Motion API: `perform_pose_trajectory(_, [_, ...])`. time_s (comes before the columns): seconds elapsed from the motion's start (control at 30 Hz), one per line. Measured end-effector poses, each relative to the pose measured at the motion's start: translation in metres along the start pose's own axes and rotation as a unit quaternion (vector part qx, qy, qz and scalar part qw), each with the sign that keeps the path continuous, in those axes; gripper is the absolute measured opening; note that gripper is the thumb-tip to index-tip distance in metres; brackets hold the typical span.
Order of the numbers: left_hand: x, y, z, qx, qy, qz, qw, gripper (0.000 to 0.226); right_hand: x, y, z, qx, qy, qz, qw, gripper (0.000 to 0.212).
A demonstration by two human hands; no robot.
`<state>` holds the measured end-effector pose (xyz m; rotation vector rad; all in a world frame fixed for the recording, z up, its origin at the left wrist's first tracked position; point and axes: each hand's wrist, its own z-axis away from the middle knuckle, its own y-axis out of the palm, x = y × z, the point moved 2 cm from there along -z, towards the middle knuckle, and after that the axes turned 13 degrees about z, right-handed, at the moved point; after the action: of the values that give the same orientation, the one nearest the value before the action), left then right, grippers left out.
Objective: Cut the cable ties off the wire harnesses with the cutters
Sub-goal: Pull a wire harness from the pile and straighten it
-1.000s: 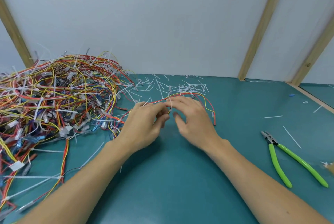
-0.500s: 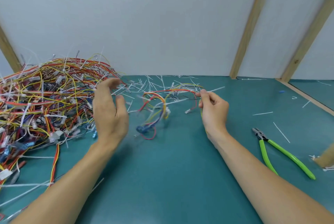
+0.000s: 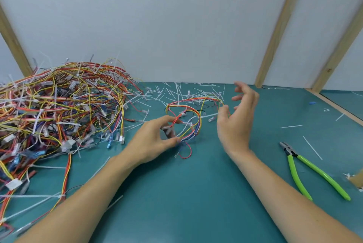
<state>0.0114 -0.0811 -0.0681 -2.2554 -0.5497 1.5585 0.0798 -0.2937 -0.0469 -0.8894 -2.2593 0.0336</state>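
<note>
One view only, from the head, was given. Since half a second before, the left hand (image 3: 155, 140) had been brought down to pinch the separated wire harness (image 3: 188, 121), and the right hand (image 3: 235, 119) had let go, its grip apart with fingers spread. The harness was thus freed from the big pile (image 3: 59, 109) and lay on the tabletop (image 3: 186, 193). The cutters (image 3: 306, 170) were left untouched at the right. No container was seen.

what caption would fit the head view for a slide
Left hand grips a small wire harness beside the open right hand; green cutters lie unused on the teal table.
</note>
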Motion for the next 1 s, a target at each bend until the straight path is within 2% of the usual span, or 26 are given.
perform_pose_trajectory(0.1, [-0.005, -0.001, -0.003, -0.066, -0.015, 0.113, 0.991, 0.036, 0.021, -0.005, 0.006, 0.001, -0.184, 0.023, 0.983, 0.055])
perform_pose_trajectory(0.17, [-0.007, -0.008, -0.006, -0.112, -0.051, 0.258, 0.958, 0.041, 0.032, -0.002, 0.014, 0.059, -0.244, 0.033, 0.967, 0.060])
perform_pose_trajectory(0.23, [-0.007, -0.015, -0.008, -0.117, -0.089, 0.397, 0.906, 0.045, 0.035, 0.004, 0.019, 0.135, -0.230, 0.047, 0.963, 0.072])
perform_pose_trajectory(0.3, [-0.006, -0.021, -0.008, -0.094, -0.127, 0.486, 0.860, 0.045, 0.030, 0.010, 0.018, 0.187, -0.199, 0.069, 0.959, 0.081])
perform_pose_trajectory(0.4, [-0.003, -0.022, -0.006, -0.052, -0.172, 0.561, 0.808, 0.045, 0.018, 0.013, 0.014, 0.219, -0.212, 0.105, 0.947, 0.067])
perform_pose_trajectory(0.47, [0.002, -0.019, -0.007, -0.053, -0.193, 0.545, 0.814, 0.040, 0.015, 0.015, 0.014, 0.239, -0.219, 0.114, 0.939, 0.049])
perform_pose_trajectory(0.57, [0.009, -0.015, -0.010, -0.105, -0.215, 0.452, 0.859, 0.033, 0.017, 0.016, 0.014, 0.254, -0.231, 0.113, 0.932, 0.030])
perform_pose_trajectory(0.63, [0.013, -0.014, -0.010, -0.116, -0.215, 0.411, 0.878, 0.038, 0.019, 0.017, 0.016, 0.288, -0.257, 0.150, 0.910, 0.048])
perform_pose_trajectory(0.7, [0.015, -0.013, -0.010, -0.087, -0.211, 0.397, 0.889, 0.043, 0.021, 0.019, 0.020, 0.324, -0.270, 0.197, 0.885, 0.069])
perform_pose_trajectory(0.73, [0.015, -0.011, -0.010, -0.070, -0.210, 0.398, 0.890, 0.046, 0.021, 0.020, 0.020, 0.327, -0.268, 0.205, 0.883, 0.068])
perform_pose_trajectory(0.8, [0.011, -0.007, -0.009, -0.061, -0.205, 0.384, 0.898, 0.046, 0.018, 0.020, 0.018, 0.302, -0.250, 0.198, 0.899, 0.054])
perform_pose_trajectory(0.83, [0.008, -0.005, -0.009, -0.079, -0.197, 0.356, 0.910, 0.044, 0.016, 0.018, 0.016, 0.288, -0.238, 0.194, 0.907, 0.046])
perform_pose_trajectory(0.9, [0.004, -0.004, -0.008, -0.165, -0.164, 0.262, 0.937, 0.046, 0.012, 0.016, 0.012, 0.278, -0.219, 0.181, 0.918, 0.036])
perform_pose_trajectory(1.0, [-0.007, -0.017, 0.000, -0.329, -0.048, 0.104, 0.937, 0.050, 0.011, 0.014, 0.012, 0.226, -0.215, 0.150, 0.938, 0.022])
